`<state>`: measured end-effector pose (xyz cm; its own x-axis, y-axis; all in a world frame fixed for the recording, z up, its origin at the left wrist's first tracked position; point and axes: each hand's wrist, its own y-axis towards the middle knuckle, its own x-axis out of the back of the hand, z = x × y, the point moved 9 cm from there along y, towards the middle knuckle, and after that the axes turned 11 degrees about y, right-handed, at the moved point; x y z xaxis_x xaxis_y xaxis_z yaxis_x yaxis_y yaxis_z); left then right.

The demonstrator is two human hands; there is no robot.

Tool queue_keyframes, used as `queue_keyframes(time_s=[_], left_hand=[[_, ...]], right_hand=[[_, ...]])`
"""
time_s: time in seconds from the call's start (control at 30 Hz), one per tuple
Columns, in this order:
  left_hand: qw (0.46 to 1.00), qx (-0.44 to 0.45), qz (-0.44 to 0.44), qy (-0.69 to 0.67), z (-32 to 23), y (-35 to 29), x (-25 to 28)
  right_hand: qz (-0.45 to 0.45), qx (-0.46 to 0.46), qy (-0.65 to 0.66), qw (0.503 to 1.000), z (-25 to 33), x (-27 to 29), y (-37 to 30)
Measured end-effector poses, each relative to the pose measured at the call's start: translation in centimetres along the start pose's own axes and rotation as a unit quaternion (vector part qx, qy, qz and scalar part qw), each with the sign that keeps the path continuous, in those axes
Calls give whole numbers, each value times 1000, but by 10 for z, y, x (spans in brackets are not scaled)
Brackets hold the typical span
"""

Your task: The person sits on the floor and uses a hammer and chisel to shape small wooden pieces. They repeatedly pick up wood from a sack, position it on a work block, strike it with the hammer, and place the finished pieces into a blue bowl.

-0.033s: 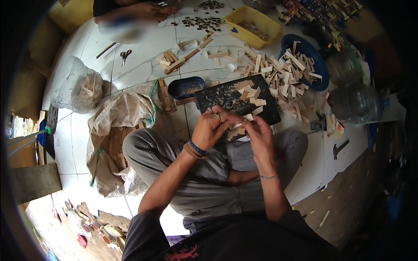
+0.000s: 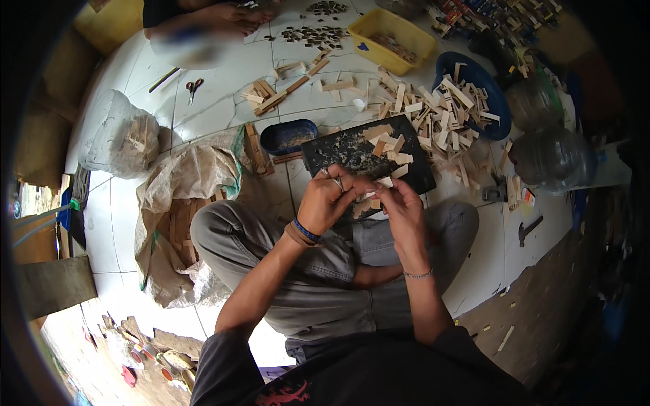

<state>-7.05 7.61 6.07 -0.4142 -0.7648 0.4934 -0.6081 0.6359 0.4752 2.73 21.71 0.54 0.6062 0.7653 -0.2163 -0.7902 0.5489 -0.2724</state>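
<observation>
Above my lap, my left hand (image 2: pixel 326 203) and my right hand (image 2: pixel 405 208) meet, fingers pinched closed. A small pale wood piece (image 2: pixel 385 182) sticks up from my right fingertips. My left fingers are curled against the right ones; whatever they grip is hidden behind them. Just beyond and partly under my hands lies a dark board (image 2: pixel 325 157), strewn with shavings and several short wood pieces (image 2: pixel 401 158).
A heap of wood pieces (image 2: pixel 443 111) spills from a blue basin (image 2: pixel 500 108). Around me are a blue tray (image 2: pixel 269 139), yellow tub (image 2: pixel 379 51), open sack (image 2: pixel 179 169), scissors (image 2: pixel 193 88) and hammer (image 2: pixel 528 230). Another person's foot (image 2: pixel 247 24) shows at the far left.
</observation>
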Motion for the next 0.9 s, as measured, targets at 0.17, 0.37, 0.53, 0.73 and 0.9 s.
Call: queue_keyframes(time_s=[0.17,0.37,0.53,0.73,0.9], left_hand=[[998,-27,-20,44,-7,-4,0],[997,-7,-25,66,-2,-9,-4],[996,-28,-35,78,-5,-9,0],[998,36,-44,21,2,-11,-3],[998,-4,-29,53,-4,-14,-7]], right_hand=[[-5,8,-8,1000,4,0,-1],[0,-11,-20,1000,4,-1,0],[35,-5,-29,999,4,4,0],[-33,159,-289,944,28,57,-13],[7,175,-563,808,18,90,-25]])
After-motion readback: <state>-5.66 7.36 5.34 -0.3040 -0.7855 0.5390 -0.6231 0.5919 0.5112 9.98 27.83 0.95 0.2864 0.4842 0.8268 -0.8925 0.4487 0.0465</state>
